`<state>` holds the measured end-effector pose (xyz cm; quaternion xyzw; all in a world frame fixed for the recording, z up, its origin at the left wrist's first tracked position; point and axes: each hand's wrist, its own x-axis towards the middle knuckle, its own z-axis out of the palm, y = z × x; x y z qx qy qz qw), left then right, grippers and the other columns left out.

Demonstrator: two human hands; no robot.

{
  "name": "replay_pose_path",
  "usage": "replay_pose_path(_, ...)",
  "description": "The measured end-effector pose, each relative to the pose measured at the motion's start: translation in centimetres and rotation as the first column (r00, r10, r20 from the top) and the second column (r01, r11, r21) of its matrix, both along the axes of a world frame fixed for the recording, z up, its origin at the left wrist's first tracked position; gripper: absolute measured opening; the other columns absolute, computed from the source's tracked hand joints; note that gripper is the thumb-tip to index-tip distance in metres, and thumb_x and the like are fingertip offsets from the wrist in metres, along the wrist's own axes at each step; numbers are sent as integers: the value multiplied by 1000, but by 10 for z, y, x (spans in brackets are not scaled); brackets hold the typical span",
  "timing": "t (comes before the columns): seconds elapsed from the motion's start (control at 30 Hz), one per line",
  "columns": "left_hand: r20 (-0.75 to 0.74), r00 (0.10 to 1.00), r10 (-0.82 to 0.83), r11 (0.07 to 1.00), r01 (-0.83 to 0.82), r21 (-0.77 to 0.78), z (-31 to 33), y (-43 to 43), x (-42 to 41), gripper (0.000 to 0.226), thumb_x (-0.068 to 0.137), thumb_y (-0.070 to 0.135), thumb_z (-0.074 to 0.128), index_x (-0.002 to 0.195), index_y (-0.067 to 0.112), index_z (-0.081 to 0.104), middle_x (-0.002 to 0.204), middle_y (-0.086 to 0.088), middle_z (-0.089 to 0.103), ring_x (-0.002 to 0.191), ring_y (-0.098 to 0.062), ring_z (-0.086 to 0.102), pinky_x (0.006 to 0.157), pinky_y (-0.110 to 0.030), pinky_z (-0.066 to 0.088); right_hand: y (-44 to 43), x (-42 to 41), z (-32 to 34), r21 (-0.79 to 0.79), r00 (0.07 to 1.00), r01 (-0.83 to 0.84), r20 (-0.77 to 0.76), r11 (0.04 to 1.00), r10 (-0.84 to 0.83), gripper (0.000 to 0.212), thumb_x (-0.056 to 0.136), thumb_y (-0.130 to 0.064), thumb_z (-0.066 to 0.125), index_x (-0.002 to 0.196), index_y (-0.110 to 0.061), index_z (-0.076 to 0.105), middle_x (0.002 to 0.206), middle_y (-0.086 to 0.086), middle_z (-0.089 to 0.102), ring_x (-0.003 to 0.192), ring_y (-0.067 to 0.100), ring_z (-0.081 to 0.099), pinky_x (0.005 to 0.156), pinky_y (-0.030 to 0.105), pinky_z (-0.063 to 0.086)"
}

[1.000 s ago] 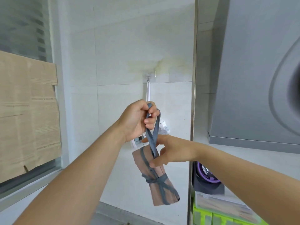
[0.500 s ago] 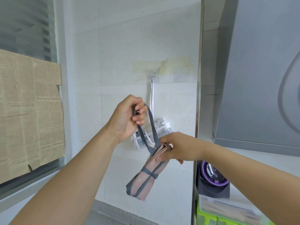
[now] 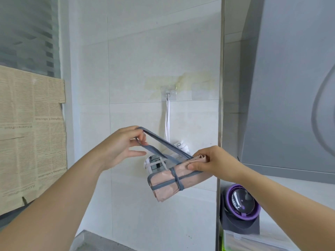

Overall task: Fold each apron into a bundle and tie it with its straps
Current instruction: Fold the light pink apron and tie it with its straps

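Held in mid-air before a white tiled wall (image 3: 137,69), a pale pink folded apron bundle (image 3: 168,183) lies nearly level, bound crosswise in grey. The right hand (image 3: 213,163) curls its fingers round the bundle's end. The left hand (image 3: 121,147) pinches the loop of a grey fabric strap (image 3: 163,143), which runs taut to the bundle, with one lower finger straight. Just behind hangs a white patterned bundle (image 3: 155,163) from a clear adhesive hook (image 3: 168,91).
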<state>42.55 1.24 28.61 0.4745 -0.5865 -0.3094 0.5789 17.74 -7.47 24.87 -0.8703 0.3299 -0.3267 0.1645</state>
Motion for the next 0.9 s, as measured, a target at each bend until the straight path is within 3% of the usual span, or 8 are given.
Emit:
replay_pose_path(0.1,-435,893,-116,993,120,-18,-4,-7,-10,32,99,14,38,67,13,42,93,-9,72,89,-27,68,84,-45,54,3,4,-3,53,996,-62,73,997,58,14,78,-38,74,75,-25,71,66,-2,60,57,7,46,57,21,37)
replay_pose_path(0.17,-687,717,-115,992,116,-46,-5,-17,-18,35,99,14,35,65,14,41,71,-8,68,72,-24,69,81,-43,53,6,8,-4,75,986,-114,133,991,103,13,79,-33,74,80,-20,73,70,-1,64,61,6,50,60,21,39)
replay_pose_path(0.3,-880,463,-111,990,-26,-138,-9,-37,-23,32,95,8,28,64,17,34,52,1,38,41,-12,38,55,-25,40,6,16,-6,109,973,-161,184,981,139,21,81,-32,73,87,-12,73,83,19,68,69,12,52,66,29,39)
replay_pose_path(0.4,-909,406,-88,987,-85,-134,-11,-45,-24,30,91,6,25,64,18,30,53,4,31,35,-9,25,39,-17,26,5,17,-8,121,979,-149,156,981,129,23,81,-34,73,86,-11,73,73,7,63,67,11,50,64,28,38)
replay_pose_path(0.53,-789,612,-47,988,-85,-126,11,-48,-23,28,94,8,37,68,16,41,54,0,48,46,-12,45,47,-22,42,0,17,3,43,993,-36,114,998,31,24,81,-36,72,78,-12,70,63,-2,52,56,8,41,55,25,33)
replay_pose_path(0.7,-304,935,184,972,-219,-85,70,-53,-4,23,93,16,53,70,17,57,78,2,51,70,-12,45,62,-23,42,-14,29,36,-75,994,58,98,996,-50,13,82,-37,70,79,-25,66,67,-7,57,56,3,46,47,11,34)
replay_pose_path(0.8,56,943,327,939,-317,-135,101,-64,1,23,96,23,51,76,19,62,83,5,53,70,-11,43,59,-20,35,-22,44,52,-77,993,40,110,996,-31,24,84,-36,68,101,-24,56,57,-13,54,54,1,47,46,10,33)
replay_pose_path(0.9,166,938,304,943,-272,-190,123,-81,-1,24,99,19,45,80,18,60,80,4,61,77,-12,55,72,-24,46,-34,57,59,-94,994,-4,109,996,15,26,89,-32,64,107,-25,47,47,-17,54,51,0,47,46,9,33)
